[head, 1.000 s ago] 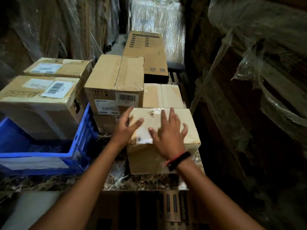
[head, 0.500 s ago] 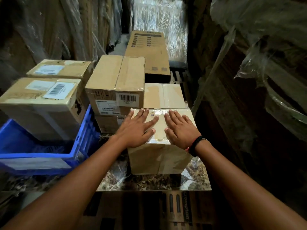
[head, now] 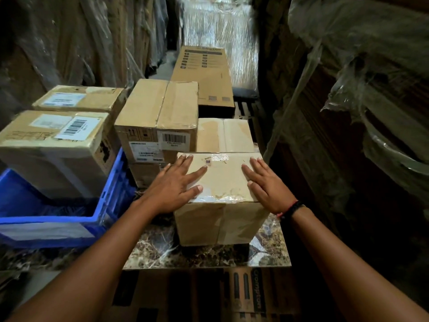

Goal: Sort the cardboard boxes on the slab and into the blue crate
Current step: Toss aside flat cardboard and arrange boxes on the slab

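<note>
On the brown marbled stone slab (head: 162, 252), near its front edge: a small plain cardboard box with a taped top (head: 220, 198), upright, both hands flat on its lid. Left hand (head: 173, 185) spread wide over the near-left corner, fingers splayed, thumb by the front edge; right hand (head: 267, 184) likewise flat and open along the right edge, a dark band with a red thread at the wrist. No grip closed on anything: palms only pressing or steadying the lid.

Just behind that box, touching or nearly so: a pale taped carton (head: 225, 134). To its left, a taller brown carton with a barcode label on its front (head: 157, 119), stacked on a lower box whose face only partly shows. Farther back, a long printed carton (head: 205, 73) lying lengthwise.

At left, beside the slab: the blue plastic crate (head: 111, 182), already carrying a large labelled carton with a barcode sticker (head: 53, 145) in its far part, with a second labelled box (head: 79, 98) behind it; whether that one sits inside the crate, unclear. Near half of the crate looks free.

By the look of things, partly done: at least one box crated, several arranged on the surface, the front box likely being squared into place or about to be lifted. Final split between slab and crate not readable from here.
</note>
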